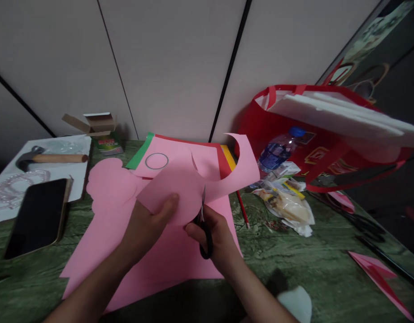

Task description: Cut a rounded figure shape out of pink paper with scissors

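My left hand [153,222] pinches a sheet of pink paper [183,184] by its near left part, thumb on top. My right hand [215,235] grips black-handled scissors [207,240], whose blades sit at the paper's curved cut edge. A curved pink offcut [247,161] arches up to the right of the blades, still joined to the sheet as far as I can see. Below both hands lie large pink sheets [180,264]. To the left rests a stack of scalloped pink cutouts [109,184]. A dark ring outline [156,161] shows on the pink sheet behind.
A phone [38,217], a hammer [58,158] and an opened small box [107,141] are on the left. On the right are a red pencil [242,208], a plastic bottle [279,150], a wrapped packet [287,204], a red bag [254,119] and another pair of scissors [364,226].
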Demonstrator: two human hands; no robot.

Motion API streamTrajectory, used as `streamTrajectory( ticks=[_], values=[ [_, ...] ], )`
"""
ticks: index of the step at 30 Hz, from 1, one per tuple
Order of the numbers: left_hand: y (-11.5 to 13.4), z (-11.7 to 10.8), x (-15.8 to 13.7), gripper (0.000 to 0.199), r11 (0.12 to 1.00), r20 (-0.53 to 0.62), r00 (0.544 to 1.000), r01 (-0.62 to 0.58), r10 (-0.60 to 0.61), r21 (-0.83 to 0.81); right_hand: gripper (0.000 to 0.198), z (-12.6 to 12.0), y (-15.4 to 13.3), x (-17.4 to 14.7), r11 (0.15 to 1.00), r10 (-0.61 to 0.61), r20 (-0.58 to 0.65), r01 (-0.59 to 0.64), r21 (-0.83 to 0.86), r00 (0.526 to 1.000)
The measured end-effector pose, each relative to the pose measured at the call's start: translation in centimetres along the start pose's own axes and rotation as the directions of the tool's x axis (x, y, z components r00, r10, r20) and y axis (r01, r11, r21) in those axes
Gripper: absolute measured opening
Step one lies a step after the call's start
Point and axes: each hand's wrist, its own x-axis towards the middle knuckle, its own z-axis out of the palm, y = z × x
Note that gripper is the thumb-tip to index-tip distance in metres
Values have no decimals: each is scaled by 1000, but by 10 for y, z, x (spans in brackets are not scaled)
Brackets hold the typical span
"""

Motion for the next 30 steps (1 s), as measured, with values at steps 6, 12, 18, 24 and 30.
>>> streamTrajectory(
  ticks=[6,12,18,24,30],
  values=[
    [0,0,1,29,1000,9,1000,18,-18,-7,23,0,1,-1,1000,-8,-19,9,13,1000],
    [2,-1,2,27,999,16,1000,8,-7,-48,23,1,2,-1,1000,-11,-11,10,-11,1000],
    [3,-1,3,25,998,8,1000,20,-20,-57,22,1,2,-1,999,-12,-18,11,-51,1000],
    [4,-4,4,23,997,40,999,18,-15,-72,21,1,1,-2,999,-9,-10,8,-39,1000],
    [3,-7,5,23,999,68,998,7,-4,-42,23,2,-1,-2,999,12,-16,-13,-42,1000]
  ],
)
